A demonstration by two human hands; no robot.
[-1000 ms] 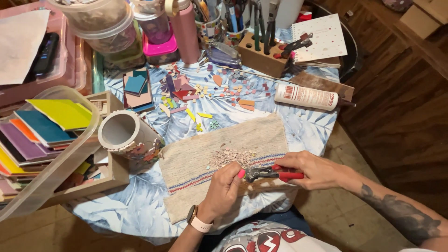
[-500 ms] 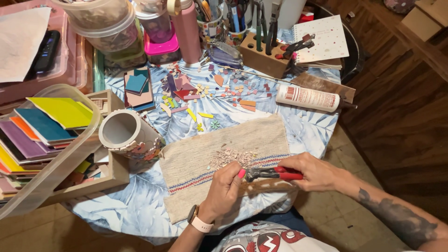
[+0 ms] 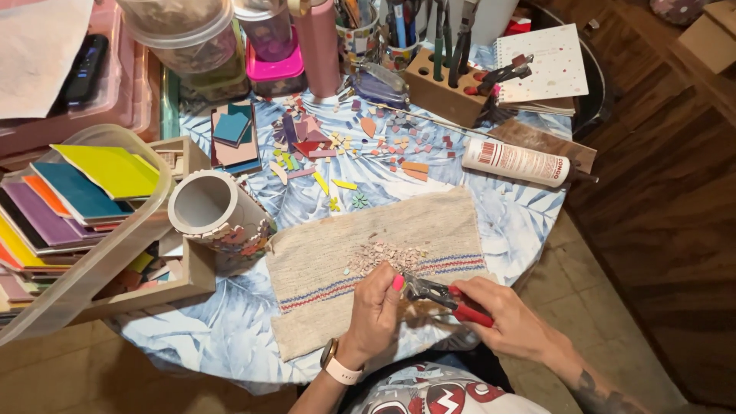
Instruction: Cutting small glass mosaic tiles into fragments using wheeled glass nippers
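Note:
My right hand [image 3: 506,318] grips red-handled tile nippers [image 3: 448,295], their metal jaws pointing left toward my left hand [image 3: 377,307]. The left hand's fingers are pinched at the jaws, apparently on a small tile piece that I cannot make out. Both hands hover over the near edge of a beige woven cloth [image 3: 368,261] with red and blue stripes. A small heap of pale tile chips [image 3: 383,255] lies on the cloth just above the hands.
A cylindrical pot partly covered in mosaic [image 3: 218,218] lies left of the cloth. A clear bin of coloured tile sheets [image 3: 73,203] stands far left. Loose coloured tile pieces [image 3: 337,149], a white glue tube [image 3: 517,162], a wooden tool block [image 3: 445,84] and a notebook [image 3: 544,65] crowd the back.
Both hands stay at the cloth's near edge; the nippers and left fingers shift only slightly against each other.

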